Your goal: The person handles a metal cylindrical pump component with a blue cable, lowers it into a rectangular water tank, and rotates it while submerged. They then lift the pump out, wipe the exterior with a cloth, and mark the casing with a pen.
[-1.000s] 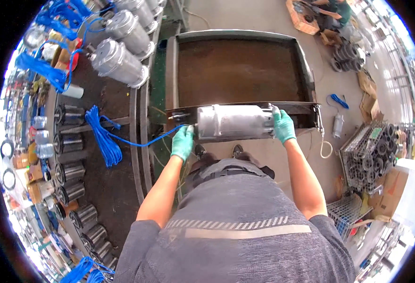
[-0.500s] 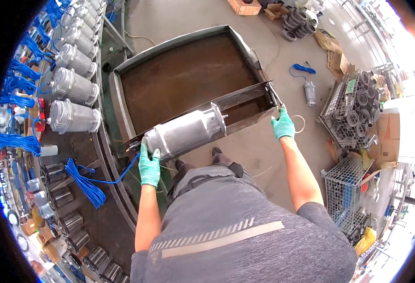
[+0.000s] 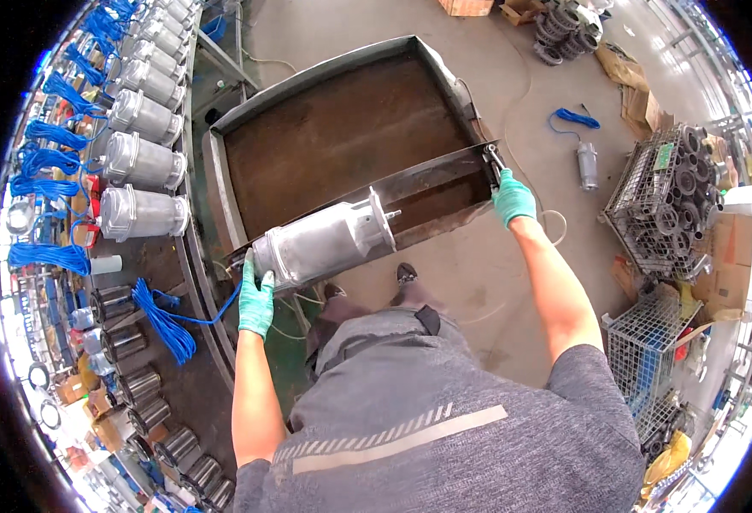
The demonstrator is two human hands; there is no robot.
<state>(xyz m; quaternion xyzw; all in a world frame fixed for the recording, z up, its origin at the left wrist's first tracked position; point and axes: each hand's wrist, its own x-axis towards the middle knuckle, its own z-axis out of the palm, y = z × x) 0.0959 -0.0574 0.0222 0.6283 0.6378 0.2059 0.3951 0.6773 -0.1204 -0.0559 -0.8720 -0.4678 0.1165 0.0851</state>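
Observation:
A silver-grey cylindrical pump motor (image 3: pixel 320 244) lies across the near edge of a metal tank (image 3: pixel 222 184) of brown, murky liquid. Its flanged end with a short shaft points right. My green-gloved left hand (image 3: pixel 256 301) is closed about the motor's left end, thumb on the near side; some of its fingers are hidden. A blue cable (image 3: pixel 169 321) runs from that end to a coil at the left. At the tank's right corner, my gloved right hand (image 3: pixel 514 201) is closed on a slim metal lever (image 3: pixel 495 158).
Similar motors (image 3: pixel 141 212) with blue cable coils line a bench at the left, above several shiny metal cylinders (image 3: pixel 128 342). Wire crates (image 3: pixel 645 192) of dark ring-shaped parts stand at the right. A smaller pump (image 3: pixel 587 165) lies on the floor, and a pale hose (image 3: pixel 554 227) curls beside the tank.
The view has shifted slightly. Both hands keep their places, left on the motor and right at the lever, and the motor still lies along the tank's near edge.

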